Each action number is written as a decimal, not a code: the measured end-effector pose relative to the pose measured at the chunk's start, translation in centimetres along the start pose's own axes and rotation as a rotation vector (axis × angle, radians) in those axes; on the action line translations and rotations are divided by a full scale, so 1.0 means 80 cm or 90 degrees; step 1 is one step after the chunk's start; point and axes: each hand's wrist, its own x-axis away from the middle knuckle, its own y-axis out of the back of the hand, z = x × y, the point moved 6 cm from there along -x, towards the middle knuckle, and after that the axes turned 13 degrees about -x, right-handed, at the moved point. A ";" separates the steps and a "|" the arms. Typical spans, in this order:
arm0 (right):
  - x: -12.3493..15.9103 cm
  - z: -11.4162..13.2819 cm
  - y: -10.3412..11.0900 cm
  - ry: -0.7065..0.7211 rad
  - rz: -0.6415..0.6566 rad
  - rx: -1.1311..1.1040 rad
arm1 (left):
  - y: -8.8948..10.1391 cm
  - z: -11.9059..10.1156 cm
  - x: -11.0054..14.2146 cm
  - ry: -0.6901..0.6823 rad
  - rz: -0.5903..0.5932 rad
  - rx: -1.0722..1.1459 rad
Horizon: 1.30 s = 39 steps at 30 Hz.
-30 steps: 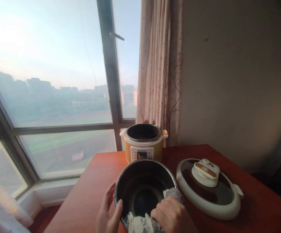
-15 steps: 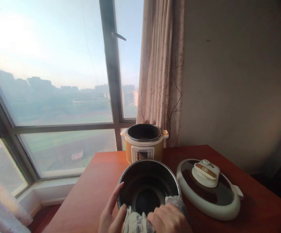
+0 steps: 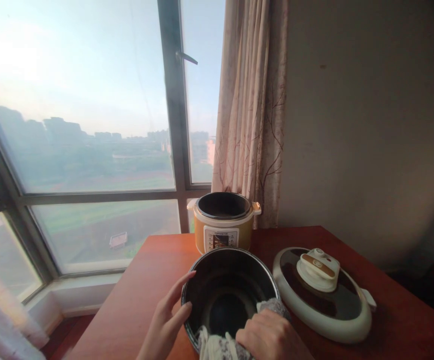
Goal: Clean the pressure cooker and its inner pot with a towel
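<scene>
A black inner pot [image 3: 232,272] is tilted toward me at the table's front, its dark inside showing. My left hand [image 3: 167,317] grips its left rim, thumb on the near side and fingers farther up. Bunched in my closed right hand [image 3: 271,334] is a grey and white cloth [image 3: 220,347], which lies over the pot's near right rim. Part of the cloth is hidden under that hand. Behind the pot stands the yellow and white pressure cooker body [image 3: 222,231], its top uncovered.
On the right of the reddish wooden table [image 3: 137,295] lies the round cooker lid [image 3: 324,295], white-rimmed with a raised knob. A curtain [image 3: 245,115] hangs behind the cooker beside a large window [image 3: 96,100]. The wall [image 3: 352,140] rises at the right.
My left hand has shifted slightly up along the pot's rim. My right hand and the cloth have moved a little to the right.
</scene>
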 end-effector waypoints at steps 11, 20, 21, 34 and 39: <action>0.011 -0.036 0.015 -0.116 0.136 -0.176 | 0.006 -0.016 -0.058 0.066 0.189 0.104; 0.024 -0.044 -0.008 -0.085 0.048 -0.155 | 0.003 0.000 -0.063 0.056 0.187 0.124; 0.026 -0.045 -0.013 -0.078 0.031 -0.144 | 0.003 -0.002 -0.062 0.052 0.185 0.127; 0.029 -0.034 -0.015 -0.037 -0.121 -0.082 | 0.004 0.019 -0.034 0.127 -0.107 0.080; 0.027 -0.032 -0.021 -0.053 -0.116 -0.046 | -0.008 0.021 0.021 0.086 -0.192 0.017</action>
